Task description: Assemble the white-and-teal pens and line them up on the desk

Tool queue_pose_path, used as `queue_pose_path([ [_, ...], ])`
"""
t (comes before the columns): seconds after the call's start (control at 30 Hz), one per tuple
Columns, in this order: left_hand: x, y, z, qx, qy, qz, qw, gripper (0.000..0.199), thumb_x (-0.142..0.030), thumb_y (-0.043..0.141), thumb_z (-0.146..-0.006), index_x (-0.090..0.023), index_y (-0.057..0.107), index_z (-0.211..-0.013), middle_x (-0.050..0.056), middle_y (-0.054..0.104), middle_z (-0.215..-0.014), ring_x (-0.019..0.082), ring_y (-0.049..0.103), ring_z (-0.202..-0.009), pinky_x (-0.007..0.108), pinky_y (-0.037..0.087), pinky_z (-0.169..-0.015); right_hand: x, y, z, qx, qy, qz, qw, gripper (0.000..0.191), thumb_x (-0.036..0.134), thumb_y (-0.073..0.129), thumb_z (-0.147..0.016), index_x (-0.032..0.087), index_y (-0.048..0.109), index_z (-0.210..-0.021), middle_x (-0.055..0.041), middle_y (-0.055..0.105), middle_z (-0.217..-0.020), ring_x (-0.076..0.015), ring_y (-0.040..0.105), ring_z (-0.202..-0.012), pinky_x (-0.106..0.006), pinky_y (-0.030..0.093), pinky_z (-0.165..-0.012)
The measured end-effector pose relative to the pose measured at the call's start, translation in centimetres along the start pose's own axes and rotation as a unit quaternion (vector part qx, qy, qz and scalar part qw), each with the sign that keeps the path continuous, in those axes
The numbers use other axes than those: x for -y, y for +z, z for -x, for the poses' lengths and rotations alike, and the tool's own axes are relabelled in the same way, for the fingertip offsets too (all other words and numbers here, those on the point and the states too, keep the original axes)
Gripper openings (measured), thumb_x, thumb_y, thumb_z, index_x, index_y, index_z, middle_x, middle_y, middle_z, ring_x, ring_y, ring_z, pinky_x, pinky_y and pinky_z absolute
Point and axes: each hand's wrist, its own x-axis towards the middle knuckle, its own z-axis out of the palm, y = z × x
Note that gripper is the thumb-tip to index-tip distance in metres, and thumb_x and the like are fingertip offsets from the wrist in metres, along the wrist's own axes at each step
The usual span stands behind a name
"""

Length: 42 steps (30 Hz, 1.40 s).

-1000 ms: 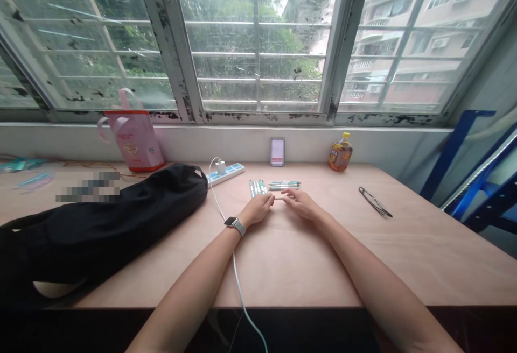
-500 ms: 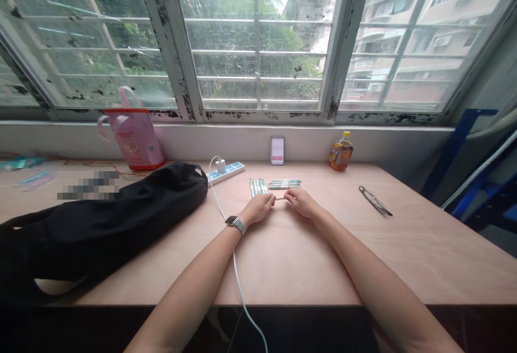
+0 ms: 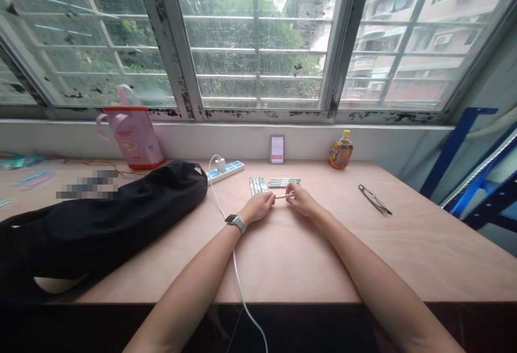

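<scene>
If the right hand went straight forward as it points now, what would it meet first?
Probably the crosswise teal-and-white pens, lying just beyond the right hand; whether they already touch is unclear.

This seems to be a private room, in a home or a dormitory; which one, I cannot tell. A plain wooden counter (image 3: pixel 404 256) stands under wide windows (image 3: pixel 294 62) with bars (image 3: pixel 257 62) and worn frames (image 3: pixel 177 57). Outside there are trees (image 3: pixel 226 33) and a building (image 3: pixel 440 76) with balconies (image 3: pixel 364 61), so the surroundings look residential. The counter carries everyday personal things: pens (image 3: pixel 278 183), a power strip (image 3: pixel 229 170), a drink bottle (image 3: pixel 340 152) and a black bag (image 3: pixel 133 224). A phone (image 3: pixel 277 149) stands upright by the wall (image 3: pixel 311 143).
</scene>
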Motion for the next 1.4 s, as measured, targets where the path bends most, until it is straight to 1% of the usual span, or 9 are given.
queue_pose_path([
  [0.1,-0.1,-0.1,0.0,-0.006,0.001,0.005,1.0,0.039,-0.036,0.03,-0.1,-0.02,0.054,-0.073,0.004,0.063,-0.073,0.02,0.057,-0.072,0.031,0.042,-0.071,0.1,-0.1,0.1,0.013,0.01,-0.027,1.0,0.022,0.023,0.062,-0.083,0.018,0.062,-0.104,-0.0067,0.068,-0.103,-0.0181,0.061,-0.087,-0.029,0.045,-0.078],
  [0.17,-0.2,-0.1,0.1,-0.003,0.003,0.008,1.0,0.037,-0.035,0.032,-0.099,-0.02,0.054,-0.073,0.004,0.064,-0.074,0.019,0.057,-0.071,0.031,0.042,-0.071,0.4,-0.2,0.1,0.031,0.008,-0.022,0.999,0.016,0.028,0.057,-0.089,0.018,0.065,-0.098,-0.007,0.07,-0.1,-0.0183,0.062,-0.086,-0.029,0.045,-0.079],
  [0.27,-0.3,-0.2,0.1,0.003,0.002,0.011,1.0,0.035,-0.034,0.035,-0.098,-0.02,0.054,-0.072,0.004,0.064,-0.073,0.019,0.057,-0.07,0.03,0.041,-0.069,0.6,-0.2,0.1,0.035,0.007,0.009,0.999,0.023,0.028,0.05,-0.094,0.018,0.067,-0.083,-0.0066,0.069,-0.085,-0.0189,0.062,-0.083,-0.03,0.044,-0.079],
  [0.4,-0.2,-0.1,-0.1,-0.004,-0.009,0.011,1.0,0.028,-0.03,0.039,-0.094,-0.02,0.054,-0.073,0.002,0.062,-0.07,0.017,0.054,-0.066,0.029,0.039,-0.063,-0.1,-0.1,0.0,0.013,0.005,-0.001,1.0,0.008,0.023,0.058,-0.087,0.018,0.064,-0.089,-0.0062,0.069,-0.089,-0.0186,0.061,-0.084,-0.03,0.045,-0.078],
  [0.6,-0.2,-0.1,-0.2,-0.032,-0.031,0.014,0.999,0.017,-0.022,0.046,-0.084,-0.018,0.061,-0.08,0.004,0.066,-0.078,0.018,0.058,-0.072,0.028,0.041,-0.066,-1.4,-0.1,-0.1,-0.005,0.022,-0.039,0.999,0.013,0.015,0.057,-0.077,0.019,0.06,-0.089,-0.0021,0.066,-0.088,-0.0158,0.062,-0.08,-0.027,0.048,-0.075],
  [0.87,-0.4,-0.1,0.1,-0.018,-0.015,0.038,0.999,0.025,-0.018,0.046,-0.083,-0.019,0.067,-0.099,-0.001,0.06,-0.065,0.017,0.057,-0.063,0.026,0.04,-0.062,-0.8,-0.2,0.0,0.003,-0.004,-0.063,0.998,0.014,0.032,0.064,-0.083,0.019,0.067,-0.088,-0.0048,0.071,-0.09,-0.0187,0.066,-0.085,-0.027,0.048,-0.074],
  [0.97,-0.4,-0.2,0.1,-0.025,-0.015,0.035,0.999,0.026,-0.016,0.046,-0.082,-0.017,0.068,-0.095,-0.001,0.061,-0.064,0.017,0.057,-0.063,0.026,0.04,-0.061,-0.9,-0.2,0.0,-0.002,0.007,-0.052,0.999,0.016,0.032,0.061,-0.085,0.019,0.069,-0.083,-0.0047,0.073,-0.088,-0.0187,0.066,-0.084,-0.028,0.048,-0.076],
  [1.2,-0.5,0.0,0.1,-0.035,-0.006,0.083,0.996,0.024,-0.037,0.053,-0.089,-0.018,0.067,-0.085,0.002,0.067,-0.07,0.018,0.06,-0.066,0.027,0.045,-0.064,-0.9,-0.3,-0.3,-0.013,0.033,-0.056,0.998,0.015,0.029,0.062,-0.085,0.018,0.072,-0.084,-0.0049,0.074,-0.089,-0.0183,0.067,-0.086,-0.028,0.048,-0.08],
  [1.4,0.4,-0.4,-0.3,-0.107,-0.048,0.0,0.993,0.026,-0.033,0.049,-0.093,-0.019,0.068,-0.082,0.004,0.07,-0.076,0.019,0.063,-0.07,0.028,0.043,-0.066,-1.8,-0.9,-0.7,-0.069,0.077,-0.007,0.995,0.012,0.026,0.063,-0.084,0.019,0.072,-0.082,-0.0047,0.075,-0.086,-0.0195,0.068,-0.085,-0.029,0.049,-0.082],
])
